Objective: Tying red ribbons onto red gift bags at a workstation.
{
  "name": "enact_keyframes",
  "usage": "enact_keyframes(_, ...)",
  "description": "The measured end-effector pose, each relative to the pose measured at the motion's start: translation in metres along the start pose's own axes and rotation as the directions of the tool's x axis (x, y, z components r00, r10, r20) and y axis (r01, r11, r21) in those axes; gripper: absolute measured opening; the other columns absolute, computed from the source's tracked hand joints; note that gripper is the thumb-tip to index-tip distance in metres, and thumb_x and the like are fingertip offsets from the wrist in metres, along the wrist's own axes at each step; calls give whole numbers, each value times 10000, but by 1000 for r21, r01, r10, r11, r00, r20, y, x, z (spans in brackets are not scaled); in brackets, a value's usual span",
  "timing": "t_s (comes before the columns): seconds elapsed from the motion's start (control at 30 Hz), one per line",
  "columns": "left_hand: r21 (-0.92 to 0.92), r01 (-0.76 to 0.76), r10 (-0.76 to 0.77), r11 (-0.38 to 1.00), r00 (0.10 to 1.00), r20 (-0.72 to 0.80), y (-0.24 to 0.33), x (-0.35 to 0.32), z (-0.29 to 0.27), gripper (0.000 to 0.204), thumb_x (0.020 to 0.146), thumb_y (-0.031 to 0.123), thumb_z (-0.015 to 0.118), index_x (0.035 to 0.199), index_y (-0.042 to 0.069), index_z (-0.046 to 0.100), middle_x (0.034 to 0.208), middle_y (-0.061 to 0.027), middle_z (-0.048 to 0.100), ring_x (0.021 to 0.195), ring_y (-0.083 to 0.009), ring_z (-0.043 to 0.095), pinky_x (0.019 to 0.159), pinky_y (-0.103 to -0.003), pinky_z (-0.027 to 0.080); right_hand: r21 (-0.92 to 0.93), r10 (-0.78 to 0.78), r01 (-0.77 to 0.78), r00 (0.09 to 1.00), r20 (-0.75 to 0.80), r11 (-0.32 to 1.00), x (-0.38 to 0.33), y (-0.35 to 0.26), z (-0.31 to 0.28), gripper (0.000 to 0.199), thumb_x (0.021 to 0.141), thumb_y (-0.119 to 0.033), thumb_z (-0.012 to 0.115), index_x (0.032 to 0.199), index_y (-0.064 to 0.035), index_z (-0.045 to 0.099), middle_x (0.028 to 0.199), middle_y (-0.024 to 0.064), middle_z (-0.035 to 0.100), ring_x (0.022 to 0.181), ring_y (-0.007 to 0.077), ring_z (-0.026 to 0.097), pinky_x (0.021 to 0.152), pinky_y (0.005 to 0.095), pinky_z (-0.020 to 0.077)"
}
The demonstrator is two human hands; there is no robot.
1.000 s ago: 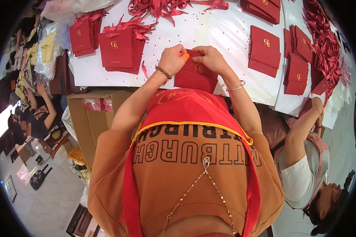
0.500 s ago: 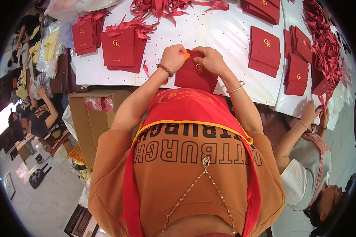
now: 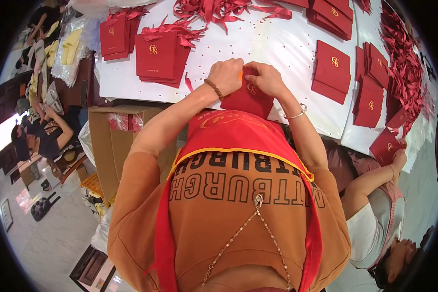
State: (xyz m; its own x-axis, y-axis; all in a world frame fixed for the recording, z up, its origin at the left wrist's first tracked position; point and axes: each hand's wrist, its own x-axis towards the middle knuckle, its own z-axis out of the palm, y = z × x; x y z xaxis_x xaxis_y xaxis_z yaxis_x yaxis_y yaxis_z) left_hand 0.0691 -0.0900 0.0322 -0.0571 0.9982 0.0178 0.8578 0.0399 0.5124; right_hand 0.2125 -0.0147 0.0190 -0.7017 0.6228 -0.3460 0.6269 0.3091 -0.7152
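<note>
A red paper bag point(image 3: 248, 100) with gold lettering lies at the table's near edge in front of me. My left hand point(image 3: 227, 75) is closed at the bag's upper left, its fingers bent together. Something small and orange point(image 3: 241, 76) shows at those fingertips, too little of it visible to name. On the bag's upper right edge, my right hand point(image 3: 267, 80) pinches with thumb and fingers. The hands are close together, and the bag's top edge is partly hidden beneath them.
Stacks of red bags point(image 3: 160, 56) with ribbon handles lie to the left, more bags point(image 3: 332, 73) to the right. Loose red ribbons point(image 3: 214, 10) are heaped at the back. A cardboard box point(image 3: 114, 141) stands below the table. At right, a co-worker's hand point(image 3: 399, 159) holds a red bag.
The view has shifted slightly, moving the table toward the right. My hands remain at the bag with little change. The co-worker's hands have moved, and a red bag now shows there.
</note>
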Motion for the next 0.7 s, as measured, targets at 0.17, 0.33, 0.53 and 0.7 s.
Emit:
enact_keyframes(0.17,-439,420,-326,794,904,277,-24,9,1,157,689,161,641,686,5,620,667,-158,616,594,-246,592,567,-313,457,-53,31,-29,999,32,998,-3,-10,-3,337,752,-240,594,1078,-155,586,910,112,639,873,285,593,755,389,453)
enact_keyframes(0.33,-84,111,-100,990,987,122,-6,1,-6,116,700,117,602,750,18,570,698,-160,603,628,-297,594,554,-362,462,-44,-2,2,1000,9,999,-1,-10,-1,326,752,-245,590,1064,-153,590,912,107,639,874,289,593,752,394,453)
enact_keyframes(0.53,109,-126,120,986,991,63,-8,-5,2,117,707,92,573,791,30,521,726,-150,592,656,-321,590,560,-413,459,-45,65,-62,996,63,997,3,-8,-1,316,745,-240,593,1049,-156,599,927,106,636,882,291,589,753,394,453)
enact_keyframes(0.7,-253,256,-198,933,952,234,-20,1,0,119,723,112,605,728,-7,602,672,-126,612,587,-203,575,541,-300,441,-27,12,-11,1000,27,1000,1,-9,-1,329,746,-240,592,1065,-159,591,936,108,633,882,297,588,755,396,456)
